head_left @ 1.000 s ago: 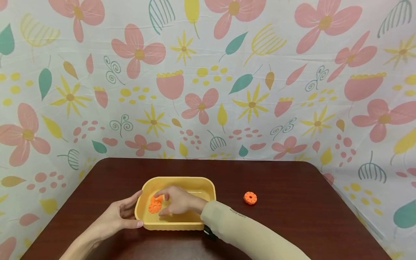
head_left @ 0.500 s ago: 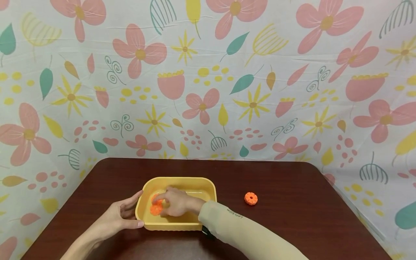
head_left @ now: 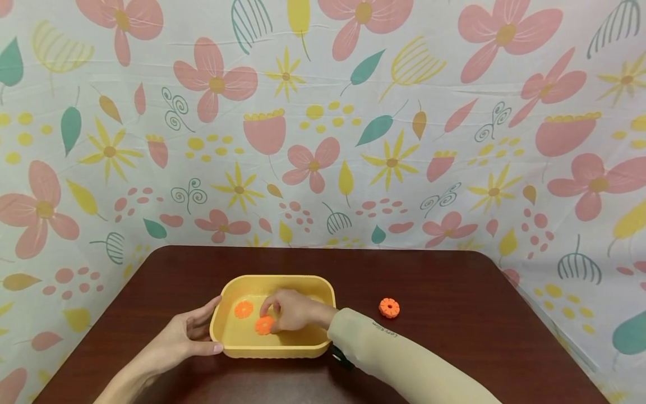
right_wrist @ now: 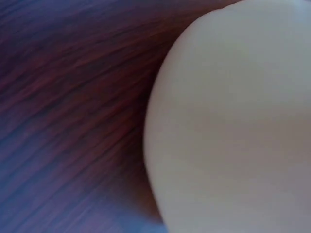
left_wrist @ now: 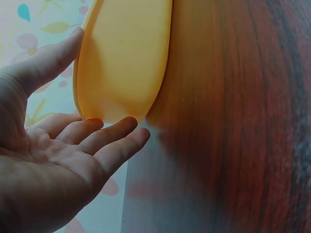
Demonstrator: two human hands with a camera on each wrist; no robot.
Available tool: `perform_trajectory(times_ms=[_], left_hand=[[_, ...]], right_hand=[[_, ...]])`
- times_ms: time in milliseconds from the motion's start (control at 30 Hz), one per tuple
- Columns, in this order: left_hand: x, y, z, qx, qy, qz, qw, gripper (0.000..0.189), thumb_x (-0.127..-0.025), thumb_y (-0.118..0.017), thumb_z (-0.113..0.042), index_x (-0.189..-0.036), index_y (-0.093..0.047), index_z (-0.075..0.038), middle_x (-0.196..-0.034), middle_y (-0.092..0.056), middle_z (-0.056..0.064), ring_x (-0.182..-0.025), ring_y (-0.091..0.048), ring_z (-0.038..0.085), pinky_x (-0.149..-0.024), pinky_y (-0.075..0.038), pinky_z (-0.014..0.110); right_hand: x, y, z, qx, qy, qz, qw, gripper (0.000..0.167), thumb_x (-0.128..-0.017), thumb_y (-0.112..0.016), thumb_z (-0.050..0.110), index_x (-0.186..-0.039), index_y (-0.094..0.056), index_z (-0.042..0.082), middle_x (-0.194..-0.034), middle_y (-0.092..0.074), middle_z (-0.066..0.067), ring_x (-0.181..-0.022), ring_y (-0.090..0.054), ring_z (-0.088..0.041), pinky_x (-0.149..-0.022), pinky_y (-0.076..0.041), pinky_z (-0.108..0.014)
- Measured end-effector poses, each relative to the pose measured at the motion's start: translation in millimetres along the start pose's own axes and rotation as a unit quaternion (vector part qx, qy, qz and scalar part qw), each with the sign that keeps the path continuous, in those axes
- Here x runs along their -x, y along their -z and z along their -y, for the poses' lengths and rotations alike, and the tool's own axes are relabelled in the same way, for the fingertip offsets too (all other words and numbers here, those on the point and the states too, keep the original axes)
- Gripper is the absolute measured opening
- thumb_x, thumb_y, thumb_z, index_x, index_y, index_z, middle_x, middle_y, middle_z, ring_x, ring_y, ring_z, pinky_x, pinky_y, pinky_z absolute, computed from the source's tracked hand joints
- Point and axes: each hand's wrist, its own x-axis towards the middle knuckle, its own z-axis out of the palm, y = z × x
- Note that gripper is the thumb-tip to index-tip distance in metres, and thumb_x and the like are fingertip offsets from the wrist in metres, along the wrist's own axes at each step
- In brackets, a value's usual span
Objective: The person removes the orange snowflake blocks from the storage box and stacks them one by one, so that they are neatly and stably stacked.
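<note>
A yellow rectangular tub (head_left: 277, 352) stands on the table in the head view. My left hand (head_left: 174, 336) spans its left end, thumb at the near corner and fingertips at the far one. In the left wrist view, the fingers of that hand (left_wrist: 73, 141) reach loosely extended to the tub's wall (left_wrist: 124, 58). Inside the tub my right hand (head_left: 292, 311) pinches a notched orange disc (head_left: 263, 325) between thumb and finger. Another notched orange disc (head_left: 244, 309) lies flat on the tub floor, further left. The right wrist view shows neither the right hand's fingers nor a disc.
To the right of the tub, what looks like a small stack of notched orange discs (head_left: 389, 307) sits on the dark wooden table (head_left: 444, 336). A flowered cloth (head_left: 323, 123) hangs behind the table. A pale sleeve (right_wrist: 233, 121) fills much of the right wrist view.
My right hand reached down to the orange discs, took hold of one and drew it rightward, apart from the other. The left hand and tub stayed in place.
</note>
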Motion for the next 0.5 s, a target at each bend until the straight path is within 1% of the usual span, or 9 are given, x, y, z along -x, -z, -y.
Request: perform_trajectory(times_ms=[100, 233, 333, 500], left_hand=[[0.0, 0.0, 0.4, 0.002, 0.000, 0.000, 1.0000, 0.099, -0.094, -0.080, -0.006, -0.168, -0.015, 0.000, -0.170, -0.015, 0.026, -0.147, -0.036, 0.049, -0.098, -0.055, 0.033], [-0.2, 0.1, 0.6, 0.007, 0.003, 0.001, 1.0000, 0.098, -0.094, -0.080, -0.005, -0.168, -0.015, -0.001, -0.170, -0.015, 0.026, -0.146, -0.037, 0.048, -0.098, -0.055, 0.033], [0.1, -0.1, 0.4, 0.006, 0.003, 0.000, 1.0000, 0.098, -0.094, -0.080, -0.005, -0.168, -0.015, 0.000, -0.170, -0.015, 0.026, -0.147, -0.036, 0.049, -0.098, -0.055, 0.033], [-0.1, -0.4, 0.0, 0.004, 0.005, -0.002, 1.0000, 0.099, -0.094, -0.080, -0.006, -0.168, -0.015, -0.001, -0.170, -0.014, 0.026, -0.148, -0.035, 0.050, -0.098, -0.055, 0.033]], right_hand=[[2.5, 0.9, -5.0, -0.012, -0.011, -0.005, 0.9999, 0.034, -0.080, -0.092, 0.007, -0.111, -0.077, 0.009, -0.081, -0.057, 0.001, -0.074, -0.047, -0.007, -0.069, -0.041, -0.019], [4.3, 1.4, -7.6, -0.013, -0.022, -0.005, 0.9997, 0.040, -0.078, -0.094, 0.009, -0.115, -0.076, 0.011, -0.082, -0.056, 0.002, -0.077, -0.048, -0.007, -0.073, -0.042, -0.020], [5.0, 1.0, -7.5, -0.013, -0.029, -0.003, 0.9995, 0.038, -0.079, -0.094, 0.010, -0.112, -0.077, 0.013, -0.081, -0.056, 0.002, -0.077, -0.048, -0.007, -0.072, -0.041, -0.020], [4.8, -0.3, -7.6, -0.022, -0.027, -0.006, 0.9994, 0.033, -0.078, -0.094, 0.007, -0.105, -0.076, 0.014, -0.079, -0.056, 0.002, -0.074, -0.047, -0.007, -0.072, -0.041, -0.021]])
